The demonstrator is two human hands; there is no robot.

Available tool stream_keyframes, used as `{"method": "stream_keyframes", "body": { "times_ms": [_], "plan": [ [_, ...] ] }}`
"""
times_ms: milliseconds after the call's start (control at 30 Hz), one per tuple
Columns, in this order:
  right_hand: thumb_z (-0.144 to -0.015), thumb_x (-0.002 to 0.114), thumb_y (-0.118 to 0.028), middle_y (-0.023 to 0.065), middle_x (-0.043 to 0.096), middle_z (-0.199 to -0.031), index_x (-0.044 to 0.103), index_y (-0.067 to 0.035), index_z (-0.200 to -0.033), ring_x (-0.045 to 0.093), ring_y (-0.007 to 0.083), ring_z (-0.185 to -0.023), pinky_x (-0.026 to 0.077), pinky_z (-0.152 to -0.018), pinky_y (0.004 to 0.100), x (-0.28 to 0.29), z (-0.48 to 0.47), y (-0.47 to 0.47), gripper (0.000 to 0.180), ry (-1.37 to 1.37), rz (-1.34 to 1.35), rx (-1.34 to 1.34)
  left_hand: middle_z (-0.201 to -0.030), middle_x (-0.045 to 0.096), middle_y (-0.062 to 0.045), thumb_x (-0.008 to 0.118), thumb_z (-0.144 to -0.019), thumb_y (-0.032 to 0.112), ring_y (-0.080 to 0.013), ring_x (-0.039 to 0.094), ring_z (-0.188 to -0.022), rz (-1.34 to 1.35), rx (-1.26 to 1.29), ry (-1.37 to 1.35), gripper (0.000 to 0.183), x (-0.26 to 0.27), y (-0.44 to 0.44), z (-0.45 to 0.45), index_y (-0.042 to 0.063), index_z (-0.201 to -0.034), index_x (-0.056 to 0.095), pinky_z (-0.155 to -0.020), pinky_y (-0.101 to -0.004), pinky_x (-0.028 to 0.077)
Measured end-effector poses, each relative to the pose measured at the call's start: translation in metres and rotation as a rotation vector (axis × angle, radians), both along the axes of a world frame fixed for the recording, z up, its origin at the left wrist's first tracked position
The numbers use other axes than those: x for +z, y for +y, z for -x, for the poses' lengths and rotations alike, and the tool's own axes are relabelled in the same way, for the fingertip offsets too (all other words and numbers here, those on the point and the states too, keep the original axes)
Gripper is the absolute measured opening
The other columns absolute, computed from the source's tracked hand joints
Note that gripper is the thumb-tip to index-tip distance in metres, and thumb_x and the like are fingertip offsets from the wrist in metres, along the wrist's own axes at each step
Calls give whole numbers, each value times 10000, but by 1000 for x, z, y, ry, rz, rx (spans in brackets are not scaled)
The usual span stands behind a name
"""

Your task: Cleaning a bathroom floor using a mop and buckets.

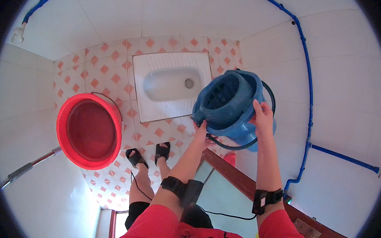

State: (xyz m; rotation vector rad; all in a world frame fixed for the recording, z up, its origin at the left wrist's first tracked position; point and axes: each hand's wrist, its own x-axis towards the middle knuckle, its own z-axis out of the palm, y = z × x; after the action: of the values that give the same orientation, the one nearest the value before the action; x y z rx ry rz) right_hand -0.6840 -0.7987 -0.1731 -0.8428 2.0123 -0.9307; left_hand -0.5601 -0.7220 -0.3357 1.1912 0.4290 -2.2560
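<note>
Both my hands grip a blue plastic mop bucket (243,132) by its rim, and it leans towards the squat toilet (174,111) on its left. My left hand (203,134) holds the near left edge, with the thumb on top and fingers underneath. On the near right side, my right hand (262,117) has its thumb over the rim. A slotted wringer basket (224,114) is set in the bucket's top. The dark carrying handle (234,147) hangs loose around the outside. Whether the bucket touches the floor I cannot tell.
A red bucket (117,135) holding dark liquid stands at left, near a metal pole (28,168). Blue pipes (308,80) run along the right wall. A brown-framed door (232,178) is close below my arms. Diamond-patterned tiles (109,78) cover the floor.
</note>
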Motion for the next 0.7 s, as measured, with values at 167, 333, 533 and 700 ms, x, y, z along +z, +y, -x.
{"method": "stream_keyframes", "body": {
  "times_ms": [167,333,533,700],
  "plan": [
    [-785,563,-251,-29,469,-555,473,-84,-706,400,34,-421,337,-364,164,4,-25,-11,205,-30,43,110,-973,522,-122,358,-844,342,-291,565,-773,34,115,75,331,-38,-5,25,186,-1132,313,-582,-508,469],
    [-784,566,-225,-32,432,-538,458,-67,-704,383,38,-422,321,-343,189,2,-35,-19,207,21,101,155,-855,559,-90,351,-843,350,-242,566,-685,76,56,12,325,-46,-23,32,87,-1011,443,-578,-448,484],
    [-783,567,-218,-20,409,-515,442,-50,-691,370,41,-431,307,-344,190,6,-52,-26,228,142,125,242,-762,538,-83,375,-803,451,-257,532,-655,-12,-74,117,399,-24,-29,37,91,-927,496,-623,-458,475],
    [-768,581,-231,13,428,-501,445,-25,-679,383,71,-451,330,-406,228,11,-69,-33,262,333,126,334,-827,521,-101,375,-801,446,-284,525,-673,-46,13,289,392,-18,-37,38,101,-950,486,-624,-513,461]
  ]
}}
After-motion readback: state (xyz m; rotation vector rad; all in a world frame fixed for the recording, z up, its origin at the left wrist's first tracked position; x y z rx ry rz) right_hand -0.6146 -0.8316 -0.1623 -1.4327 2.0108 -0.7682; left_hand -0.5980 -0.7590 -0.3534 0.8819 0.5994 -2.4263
